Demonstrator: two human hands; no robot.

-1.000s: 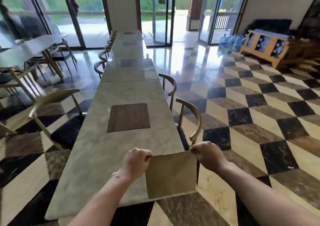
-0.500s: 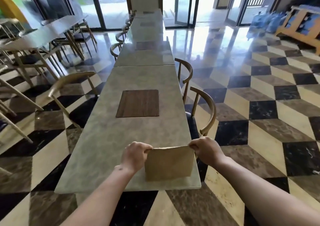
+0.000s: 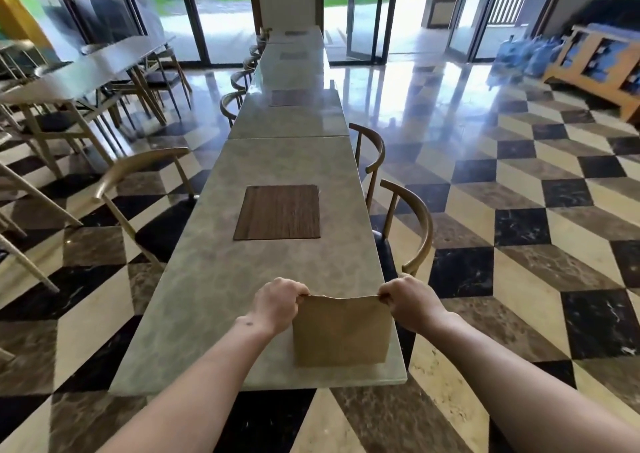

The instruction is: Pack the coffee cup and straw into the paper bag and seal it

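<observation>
**Bag now sitting lower on the table end, both hands on its top edge**

Since a second ago the paper bag (image 3: 341, 331) is sitting fully over the marble table (image 3: 214, 314), its base resting near the near edge rather than overhanging it; the view is also pitching down a bit, so more floor is showing at 6 o'clock.

Left hand (image 3: 277, 305) is gripping the bag's top left corner, fingers curled tight over the rim. Right hand (image 3: 408, 302) is doing the same on the top right corner, knuckles up, paper pinched under the fingers. Top edge is running taut between the two fists with a slight wrinkle in the middle (mouth looks pressed flat, can't tell if it's folded over).

Bag is standing upright at the table's near right corner, roughly 6 o'clock from the wooden mat (image 3: 278, 212), well apart from it. Cup and straw are not showing in this view, so I can't tell whether they're inside.

Surroundings: two curved-back chairs (image 3: 412, 230) are standing at 3 o'clock of the table, tucked just beside its right edge; another chair (image 3: 138, 189) is sitting at 9 o'clock, angled away. More tables are lining up end to end toward 12 o'clock. Checkered floor (image 3: 519, 227) is reflecting the glass doors (image 3: 360, 12) at the far end.
</observation>
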